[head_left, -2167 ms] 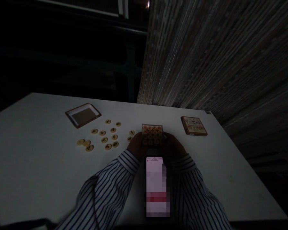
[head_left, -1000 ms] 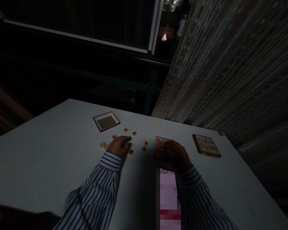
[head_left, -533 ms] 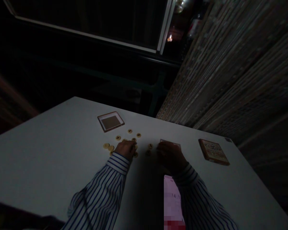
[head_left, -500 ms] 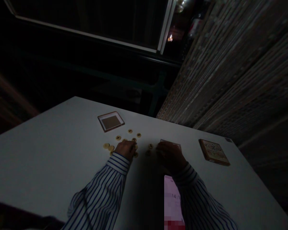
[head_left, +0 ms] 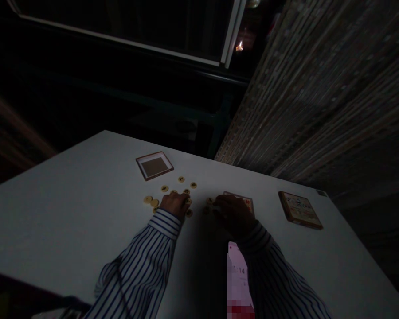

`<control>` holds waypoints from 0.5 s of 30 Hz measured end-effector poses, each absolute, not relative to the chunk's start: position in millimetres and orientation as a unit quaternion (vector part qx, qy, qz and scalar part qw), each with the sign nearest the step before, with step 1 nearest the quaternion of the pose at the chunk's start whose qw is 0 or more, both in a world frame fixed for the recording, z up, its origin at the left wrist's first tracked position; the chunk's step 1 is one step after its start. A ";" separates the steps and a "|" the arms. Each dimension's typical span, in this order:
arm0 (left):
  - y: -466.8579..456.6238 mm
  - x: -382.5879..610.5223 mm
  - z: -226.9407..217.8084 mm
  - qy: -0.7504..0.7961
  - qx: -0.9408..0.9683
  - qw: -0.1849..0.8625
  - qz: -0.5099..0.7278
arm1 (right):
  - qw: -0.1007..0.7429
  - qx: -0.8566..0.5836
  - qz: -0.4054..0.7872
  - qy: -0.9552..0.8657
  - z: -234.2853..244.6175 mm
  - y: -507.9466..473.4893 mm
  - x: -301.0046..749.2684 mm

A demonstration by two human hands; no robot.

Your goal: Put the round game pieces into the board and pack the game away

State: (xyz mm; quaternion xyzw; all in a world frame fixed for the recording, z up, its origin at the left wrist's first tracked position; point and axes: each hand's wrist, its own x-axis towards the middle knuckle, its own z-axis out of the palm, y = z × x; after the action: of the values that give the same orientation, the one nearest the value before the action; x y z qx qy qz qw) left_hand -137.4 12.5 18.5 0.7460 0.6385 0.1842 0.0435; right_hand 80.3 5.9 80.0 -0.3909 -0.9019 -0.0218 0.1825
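Note:
Round pale-yellow Chinese chess pieces (head_left: 165,188) with dark characters lie scattered over the middle of the white table (head_left: 69,212). My left hand (head_left: 174,204) rests among them, fingers curled together, with a piece (head_left: 188,201) at its fingertips. My right hand (head_left: 234,212) is closed in a pinch, and a pale edge of a piece shows at its fingertips in deep shadow. Beside it sit two pieces, the nearer one (head_left: 209,201) partly in shade. Behind my right hand is a flat box with red round pieces (head_left: 248,204), mostly covered by the hand.
An open shallow box lid (head_left: 154,166) lies at the back left. On the right is a closed box with a printed cover (head_left: 300,210). A lit phone (head_left: 237,274) lies under my right forearm. A string curtain (head_left: 286,102) hangs beyond the table's right back edge.
My right hand has come slightly left toward the two pieces, and red pieces in the box behind it now show. My left hand stays about where it was. The view has shifted slightly.

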 end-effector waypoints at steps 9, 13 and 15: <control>12.7 -137.5 23.3 0.614 0.748 0.039 0.249 | 0.173 -0.403 -0.025 -0.898 78.5 7.3 89.2; 11.5 -137.5 26.8 0.585 0.751 0.032 0.305 | 0.201 -0.383 -0.028 -0.901 77.3 8.6 96.3; 11.5 -137.3 26.8 0.574 0.751 0.025 0.326 | 0.210 -0.379 -0.028 -0.901 78.2 9.3 99.6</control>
State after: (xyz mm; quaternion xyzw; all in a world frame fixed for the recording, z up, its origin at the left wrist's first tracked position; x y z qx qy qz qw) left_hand -137.3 11.5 26.8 0.7505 0.5740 0.3264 0.0254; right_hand 99.6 9.3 78.2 -0.3791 -0.9008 -0.0282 0.2100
